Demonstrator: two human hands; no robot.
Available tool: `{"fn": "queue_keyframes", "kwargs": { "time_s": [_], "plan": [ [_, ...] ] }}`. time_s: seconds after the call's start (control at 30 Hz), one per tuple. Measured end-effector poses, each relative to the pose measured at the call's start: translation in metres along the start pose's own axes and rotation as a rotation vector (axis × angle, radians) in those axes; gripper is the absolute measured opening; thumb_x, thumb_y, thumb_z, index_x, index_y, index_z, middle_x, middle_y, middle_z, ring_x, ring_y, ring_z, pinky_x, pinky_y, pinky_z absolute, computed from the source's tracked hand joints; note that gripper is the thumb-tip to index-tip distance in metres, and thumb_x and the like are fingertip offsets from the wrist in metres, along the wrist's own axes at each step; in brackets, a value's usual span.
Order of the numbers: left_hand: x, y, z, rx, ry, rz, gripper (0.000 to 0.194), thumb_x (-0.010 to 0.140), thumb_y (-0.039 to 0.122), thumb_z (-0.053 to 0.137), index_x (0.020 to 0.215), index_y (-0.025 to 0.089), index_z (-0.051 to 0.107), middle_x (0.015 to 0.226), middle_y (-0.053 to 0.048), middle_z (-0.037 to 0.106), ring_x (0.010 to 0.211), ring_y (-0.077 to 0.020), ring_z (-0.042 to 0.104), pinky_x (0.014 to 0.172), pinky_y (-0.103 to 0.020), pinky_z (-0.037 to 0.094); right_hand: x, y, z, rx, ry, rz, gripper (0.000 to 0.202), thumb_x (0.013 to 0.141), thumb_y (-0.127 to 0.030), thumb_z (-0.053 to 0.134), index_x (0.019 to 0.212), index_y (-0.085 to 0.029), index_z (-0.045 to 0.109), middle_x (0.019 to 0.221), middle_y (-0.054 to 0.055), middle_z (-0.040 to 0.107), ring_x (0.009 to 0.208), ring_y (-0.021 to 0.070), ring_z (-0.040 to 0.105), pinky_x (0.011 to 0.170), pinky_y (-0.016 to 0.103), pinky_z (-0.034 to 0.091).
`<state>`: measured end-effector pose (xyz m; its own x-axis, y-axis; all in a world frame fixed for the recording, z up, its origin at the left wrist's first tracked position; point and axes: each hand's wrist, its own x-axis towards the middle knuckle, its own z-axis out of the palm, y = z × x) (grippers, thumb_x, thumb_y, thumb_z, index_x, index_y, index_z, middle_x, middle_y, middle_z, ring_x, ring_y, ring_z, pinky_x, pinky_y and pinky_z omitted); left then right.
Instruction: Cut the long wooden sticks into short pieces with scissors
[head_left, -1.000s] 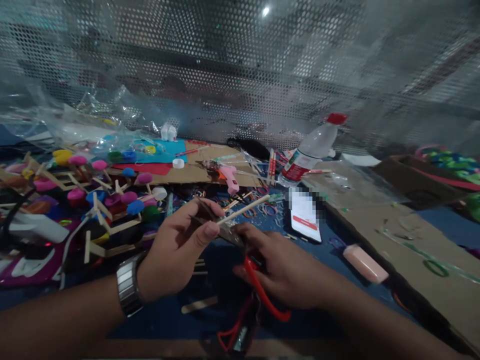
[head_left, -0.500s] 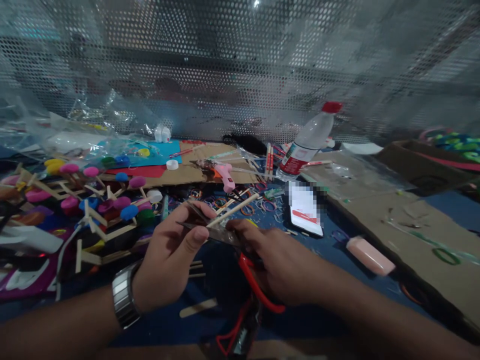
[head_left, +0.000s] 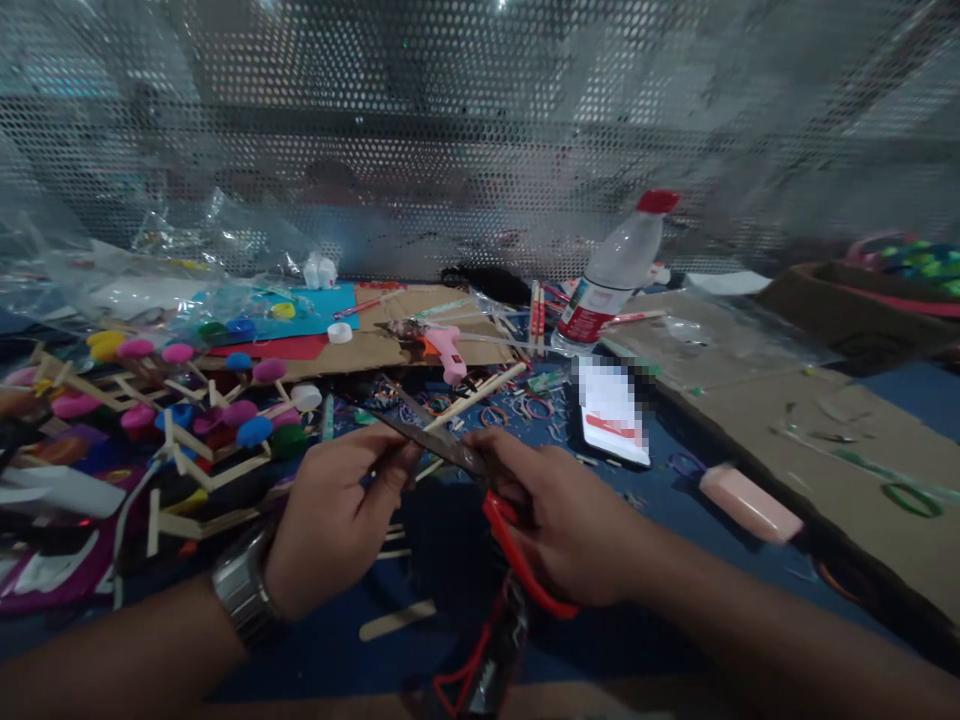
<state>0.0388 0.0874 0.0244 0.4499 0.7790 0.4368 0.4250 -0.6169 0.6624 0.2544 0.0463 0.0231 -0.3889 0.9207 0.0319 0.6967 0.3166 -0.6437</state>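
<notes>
Scissors (head_left: 480, 480), red-handled, sat clamped in the right hand (head_left: 570, 525) above the cluttered tabletop (head_left: 675, 500); the left hand (head_left: 330, 520) pinched a thin wooden stick (head_left: 469, 395) between the blades, fingertips close enough to risk a nick.

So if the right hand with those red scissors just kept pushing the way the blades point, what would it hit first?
Probably the left hand: the scissors in the right hand point up-left, blades passing its fingers by the thin wooden stick. Beyond lie the coloured-cap stick models; depth is unclear.

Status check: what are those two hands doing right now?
Right hand grips red-handled scissors, blades open. Left hand pinches thin wooden stick between the blades. Loose rubber bands beyond.
</notes>
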Motion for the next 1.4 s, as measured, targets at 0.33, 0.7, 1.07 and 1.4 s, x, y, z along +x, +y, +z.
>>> {"fn": "queue_keyframes", "kwargs": {
  "time_s": [0.33, 0.7, 1.07, 1.4],
  "plan": [
    [-0.0014, -0.0002, 0.0005, -0.001, 0.023, 0.006, 0.022, 0.093, 0.018, 0.050, 0.076, 0.020, 0.064, 0.059, 0.003, 0.060, 0.048, -0.0107, 0.052, 0.048, -0.022, 0.040, -0.0002, 0.0051, -0.0002, -0.037, 0.114, -0.145, 0.049, 0.076, -0.019, 0.058, 0.125, -0.020, 0.050, 0.097, 0.008, 0.071, 0.076, 0.0225, 0.066, 0.068, 0.033, 0.050],
    [-0.0034, -0.0038, 0.0016, -0.053, 0.017, 0.009, 0.018, 0.090, 0.013, 0.053, 0.080, 0.021, 0.065, 0.067, 0.002, 0.064, 0.054, -0.0118, 0.053, 0.058, -0.023, 0.045, -0.0004, 0.0023, -0.0009, 0.025, 0.132, -0.189, 0.045, 0.086, -0.036, 0.060, 0.126, -0.015, 0.054, 0.101, 0.011, 0.072, 0.083, 0.0240, 0.069, 0.072, 0.035, 0.053],
    [-0.0043, -0.0031, 0.0025, -0.050, 0.033, 0.037, 0.018, 0.092, 0.015, 0.053, 0.088, 0.023, 0.069, 0.072, 0.001, 0.066, 0.059, -0.0130, 0.056, 0.061, -0.023, 0.048, -0.0005, 0.0043, -0.0010, 0.031, 0.138, -0.222, 0.050, 0.088, -0.040, 0.059, 0.130, -0.014, 0.054, 0.091, 0.009, 0.070, 0.074, 0.0209, 0.066, 0.066, 0.032, 0.052],
    [-0.0046, -0.0036, 0.0018, -0.049, 0.020, 0.048, 0.021, 0.095, 0.019, 0.050, 0.092, 0.024, 0.070, 0.070, 0.002, 0.065, 0.059, -0.0133, 0.057, 0.058, -0.024, 0.046, -0.0013, 0.0076, -0.0019, 0.034, 0.103, -0.256, 0.049, 0.092, -0.038, 0.056, 0.134, -0.014, 0.050, 0.090, 0.007, 0.069, 0.068, 0.0189, 0.063, 0.063, 0.030, 0.049]
  ]
}}
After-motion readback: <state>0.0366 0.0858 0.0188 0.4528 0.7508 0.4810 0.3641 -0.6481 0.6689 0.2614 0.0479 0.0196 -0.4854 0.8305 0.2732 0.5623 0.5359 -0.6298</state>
